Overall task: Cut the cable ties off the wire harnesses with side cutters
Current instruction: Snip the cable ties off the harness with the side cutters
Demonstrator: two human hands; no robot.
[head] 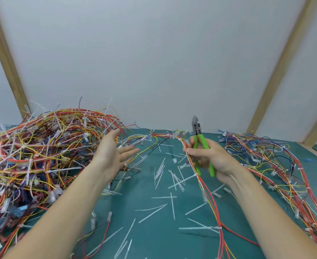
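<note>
The right hand [208, 156] gripped the green-handled side cutters [200, 144], fingers curled round both handles, grey jaws pointing up beyond the fingertips and seemingly closed. The same fingers also pinched a wire harness [208, 195] against the handles; it ran from the thumb down toward the near edge of the green mat [154, 208] and arced away past the fingertips to the left. The left hand [114, 152] was spread wide, holding nothing, its fingers beside the big pile of harnesses [41, 152]. Cut cable ties [161, 171] lay scattered between the two hands. More harnesses [277, 165] lay outside the right wrist.
</note>
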